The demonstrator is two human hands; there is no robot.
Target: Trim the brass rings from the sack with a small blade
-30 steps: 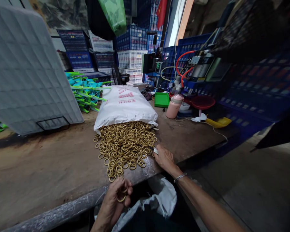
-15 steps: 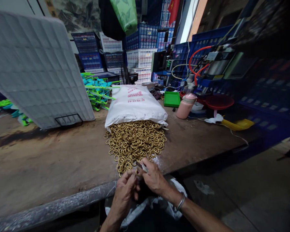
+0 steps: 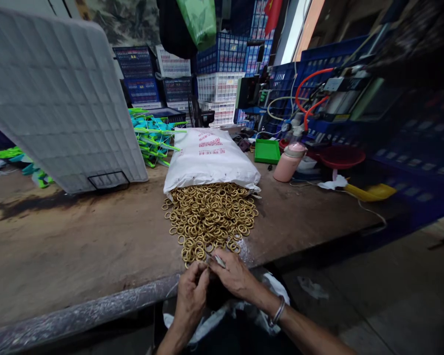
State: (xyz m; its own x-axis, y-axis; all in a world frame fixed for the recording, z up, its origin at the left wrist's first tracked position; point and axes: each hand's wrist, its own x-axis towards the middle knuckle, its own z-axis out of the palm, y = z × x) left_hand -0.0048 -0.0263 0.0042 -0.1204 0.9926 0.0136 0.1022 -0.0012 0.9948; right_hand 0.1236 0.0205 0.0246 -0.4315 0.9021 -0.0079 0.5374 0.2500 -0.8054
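Note:
A heap of brass rings (image 3: 210, 217) spills from an open white sack (image 3: 210, 160) onto the worn wooden bench (image 3: 77, 246). My two hands meet at the bench's front edge, just below the heap. My left hand (image 3: 191, 300) is closed in a pinch, with what it holds hidden by the fingers. My right hand (image 3: 234, 277), with a metal bracelet on the wrist, is closed on a small silvery tool or piece whose tip shows by the fingers. A white bag (image 3: 266, 296) hangs open under the bench edge beneath my hands.
A grey gridded panel (image 3: 55, 93) leans at the left. Green and teal plastic parts (image 3: 151, 135) lie behind the sack. A pink bottle (image 3: 288, 160), green tray (image 3: 267, 150), red bowl (image 3: 342, 157) and yellow scoop (image 3: 372, 192) sit right. Stacked crates (image 3: 218, 84) stand behind.
A second ago my right hand rested at the heap's right edge and my left held rings apart from it. Both hands have since come together at the bench edge.

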